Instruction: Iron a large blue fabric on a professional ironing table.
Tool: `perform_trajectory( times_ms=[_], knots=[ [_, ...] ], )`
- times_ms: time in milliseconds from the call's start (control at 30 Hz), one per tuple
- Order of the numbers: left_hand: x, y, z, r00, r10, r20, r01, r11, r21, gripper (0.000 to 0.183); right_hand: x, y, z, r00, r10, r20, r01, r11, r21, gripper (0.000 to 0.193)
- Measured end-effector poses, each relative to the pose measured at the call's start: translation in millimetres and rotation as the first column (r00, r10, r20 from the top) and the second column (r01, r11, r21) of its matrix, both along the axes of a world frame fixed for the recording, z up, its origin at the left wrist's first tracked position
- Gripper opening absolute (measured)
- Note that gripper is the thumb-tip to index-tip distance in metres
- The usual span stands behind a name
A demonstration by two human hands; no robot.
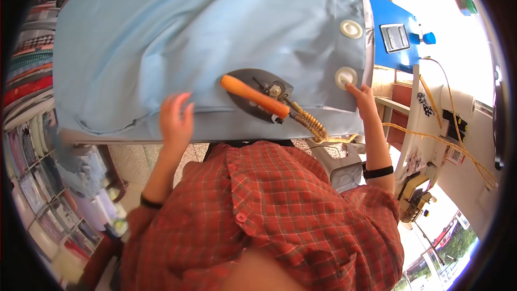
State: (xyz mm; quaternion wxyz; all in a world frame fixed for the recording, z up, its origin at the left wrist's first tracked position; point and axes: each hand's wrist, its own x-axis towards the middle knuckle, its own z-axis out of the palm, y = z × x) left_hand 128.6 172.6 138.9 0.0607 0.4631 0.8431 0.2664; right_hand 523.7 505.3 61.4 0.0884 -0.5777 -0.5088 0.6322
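Note:
A light blue curtain (pixel 204 37) covers the table in front of me, with several cream eyelet rings (pixel 351 28) along its right edge. My right hand (pixel 365 99) grips the curtain's right edge, a finger touching the nearest eyelet ring (pixel 345 78). Over the near part of the cloth, my left hand (pixel 177 118) hovers or rests with its fingers apart and holds nothing; slight blur hides whether it touches. Between my hands an iron (pixel 253 90) with an orange handle lies on the curtain, and neither hand is on it.
The iron's coiled cord (pixel 309 121) runs right, joining a yellowish cable (pixel 425 133). A blue board with a metal plate (pixel 395 37) stands past the table's right edge. Folded fabrics (pixel 32 59) are stacked at left. A grey plastic stool (pixel 344 170) sits below the table's near edge.

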Motion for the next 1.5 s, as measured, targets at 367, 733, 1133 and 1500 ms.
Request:
perform_trajectory(
  times_ms=[367,733,1133,1500],
  knots=[
    [38.0,114.3,-6.4,0.753,-0.639,-0.159,0.624,0.770,-0.136,0.008,-13.3,30.6,13.2,0.989,-0.001,0.149,-0.034,0.972,0.232,0.055],
    [85.5,85.8,29.0,0.775,-0.591,-0.224,0.606,0.795,-0.001,0.011,125.3,227.7,33.6,0.865,-0.204,0.458,-0.107,0.817,0.566,0.053],
    [68.6,60.1,29.8,0.884,-0.452,-0.121,0.442,0.891,-0.101,0.016,75.2,157.3,12.0,0.745,-0.204,0.636,-0.464,0.526,0.712,0.061],
    [65.0,119.5,1.1,0.893,-0.437,-0.101,0.437,0.899,-0.030,0.062,-140.9,-124.9,89.7,0.665,0.518,0.539,-0.619,-0.023,0.785,0.046]
  ],
)
